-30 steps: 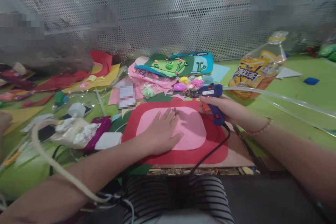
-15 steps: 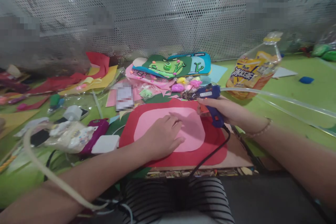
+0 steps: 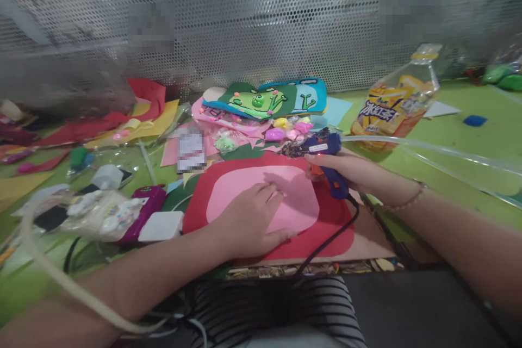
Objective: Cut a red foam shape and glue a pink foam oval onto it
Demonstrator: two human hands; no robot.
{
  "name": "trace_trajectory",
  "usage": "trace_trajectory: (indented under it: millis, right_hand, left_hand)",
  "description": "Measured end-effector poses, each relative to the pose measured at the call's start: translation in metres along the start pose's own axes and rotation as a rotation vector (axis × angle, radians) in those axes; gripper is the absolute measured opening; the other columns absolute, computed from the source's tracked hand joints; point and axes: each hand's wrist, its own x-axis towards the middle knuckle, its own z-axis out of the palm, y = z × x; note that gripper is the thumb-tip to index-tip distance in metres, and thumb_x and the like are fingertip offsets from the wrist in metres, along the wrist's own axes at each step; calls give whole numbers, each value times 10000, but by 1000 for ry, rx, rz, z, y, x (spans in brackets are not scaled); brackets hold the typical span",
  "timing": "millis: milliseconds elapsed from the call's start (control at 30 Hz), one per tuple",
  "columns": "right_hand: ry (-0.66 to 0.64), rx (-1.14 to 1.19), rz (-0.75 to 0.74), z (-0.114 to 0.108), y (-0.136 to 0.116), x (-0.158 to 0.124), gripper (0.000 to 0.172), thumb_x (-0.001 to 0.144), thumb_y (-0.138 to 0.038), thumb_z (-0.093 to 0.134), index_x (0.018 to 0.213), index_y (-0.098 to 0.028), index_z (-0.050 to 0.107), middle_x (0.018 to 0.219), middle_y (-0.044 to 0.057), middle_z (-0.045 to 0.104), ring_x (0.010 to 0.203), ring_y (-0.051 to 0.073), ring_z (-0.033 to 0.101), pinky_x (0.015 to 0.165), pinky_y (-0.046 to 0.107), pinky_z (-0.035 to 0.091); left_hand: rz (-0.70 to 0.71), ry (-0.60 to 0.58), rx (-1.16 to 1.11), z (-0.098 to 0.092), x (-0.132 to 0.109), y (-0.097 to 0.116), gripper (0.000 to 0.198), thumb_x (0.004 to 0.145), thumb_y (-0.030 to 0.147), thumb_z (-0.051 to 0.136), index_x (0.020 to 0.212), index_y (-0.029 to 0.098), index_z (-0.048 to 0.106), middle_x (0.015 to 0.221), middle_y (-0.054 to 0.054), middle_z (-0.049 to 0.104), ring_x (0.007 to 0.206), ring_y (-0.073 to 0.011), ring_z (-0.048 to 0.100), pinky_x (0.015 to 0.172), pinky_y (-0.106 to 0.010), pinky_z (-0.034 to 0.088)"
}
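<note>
My right hand is wrapped round a blue glue gun with an orange trigger. A long clear glue stick sticks out of its back end, and its black cord hangs down over the paper. The nozzle points left, above the far edge of a red sheet. On that sheet lies a smaller pink sheet with rounded corners. My left hand rests flat on the pink sheet, thumb apart from the fingers, holding nothing.
A tea bottle stands at the back right. Decorated paper cutouts and small bags of coloured clay lie behind the sheets. At the left are a purple power strip, white chargers and red paper. A perforated metal panel rises behind.
My left thumb has stretched further right and away from the fingers on the pink sheet. My right hand and the glue gun have barely moved. The view has shifted slightly.
</note>
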Motion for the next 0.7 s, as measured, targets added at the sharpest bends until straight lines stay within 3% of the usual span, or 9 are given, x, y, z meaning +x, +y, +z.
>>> trace_trajectory:
  millis: [267,400,500,600,700]
  right_hand:
    - [-9,30,-17,-1,1,1,154,683,-261,734,699,-180,604,609,-3,635,574,116,621,618,231,546]
    - [8,16,-21,-2,0,1,168,680,-270,736,684,-176,597,598,-3,632,558,114,616,572,213,532]
    - [37,9,-23,-2,0,0,159,676,-263,737,683,-178,602,577,-8,628,537,111,611,533,198,519]
    - [40,16,-30,-2,0,0,149,675,-265,736,704,-184,615,598,-4,647,543,117,618,529,206,521]
    - [33,23,-28,-1,1,0,137,687,-273,725,711,-187,621,621,5,662,554,123,623,544,220,527]
  left_hand:
    - [143,103,-22,5,-2,-4,362,941,257,313,1081,68,588,1116,-142,629,1070,-237,562,981,-366,400]
    - [24,122,-104,4,-3,-2,332,931,201,324,1207,103,480,1068,-109,642,978,-209,603,856,-342,481]
    - [35,97,-134,1,-3,-2,374,899,145,331,1262,155,424,1056,-89,633,942,-204,605,795,-330,495]
    - [122,66,-129,-2,-4,-3,326,885,153,331,1156,165,512,1025,-107,615,948,-226,581,805,-352,480]
    - [123,29,-146,-4,-5,-2,314,894,272,378,1145,140,512,994,-130,603,934,-244,570,809,-373,475]
